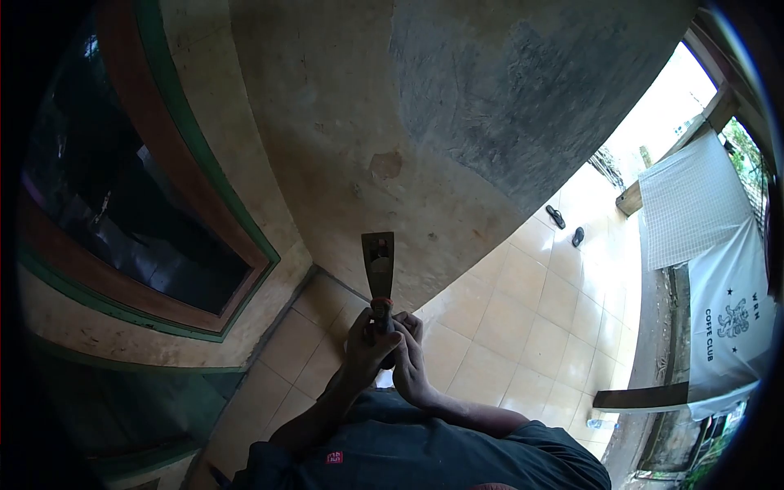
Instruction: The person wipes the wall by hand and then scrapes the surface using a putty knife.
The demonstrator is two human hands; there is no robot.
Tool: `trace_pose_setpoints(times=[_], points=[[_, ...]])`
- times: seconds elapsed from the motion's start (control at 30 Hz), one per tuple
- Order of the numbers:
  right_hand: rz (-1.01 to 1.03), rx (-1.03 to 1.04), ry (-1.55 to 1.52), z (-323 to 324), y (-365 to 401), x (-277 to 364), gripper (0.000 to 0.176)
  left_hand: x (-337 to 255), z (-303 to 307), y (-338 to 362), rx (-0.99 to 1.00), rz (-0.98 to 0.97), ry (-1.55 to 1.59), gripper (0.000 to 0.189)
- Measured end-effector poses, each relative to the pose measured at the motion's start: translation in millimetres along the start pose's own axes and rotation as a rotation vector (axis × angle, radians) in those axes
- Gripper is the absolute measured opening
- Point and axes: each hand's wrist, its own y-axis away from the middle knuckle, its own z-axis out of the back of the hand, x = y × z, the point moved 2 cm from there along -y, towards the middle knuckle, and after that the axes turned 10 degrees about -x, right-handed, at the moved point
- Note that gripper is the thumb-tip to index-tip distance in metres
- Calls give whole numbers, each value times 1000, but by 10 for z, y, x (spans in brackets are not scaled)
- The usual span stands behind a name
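Two hands, left hand (pixel 365 336) and right hand (pixel 408 363), grip an upright scraper (pixel 379 263).

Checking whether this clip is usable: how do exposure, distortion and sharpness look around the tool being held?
Head view: strong fisheye bends the wall and window frame, with dark corners; the sunlit tiled floor at right is blown out; the scraper, with the left hand and right hand gripping it, sits in shade, dim but reasonably sharp.

Scraper (pixel 378 265), flat dark metal blade upright, reddish collar, handle clasped below
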Motion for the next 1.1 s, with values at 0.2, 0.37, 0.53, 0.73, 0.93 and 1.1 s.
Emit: trace_pose_setpoints(times=[0.2,0.37,0.53,0.73,0.93,1.1], points=[[41,9,48,144,-153,93,28,-234,-36,-131,180,132,57,42],[27,19,-42,183,-415,213,35,-287,-282,-285,124,19,79,34],[113,-71,24,230,-645,369,43,-350,-666,-531,101,-145,172,29],[-188,-211,-242,429,-912,387,46,-454,-779,-810,279,-224,-265,18],[-134,-205,-201,688,-1145,690,39,-803,-644,-1170,203,-492,-501,14],[104,-209,6,843,-1274,832,79,-1231,-1012,-1285,466,-1234,-321,30]])
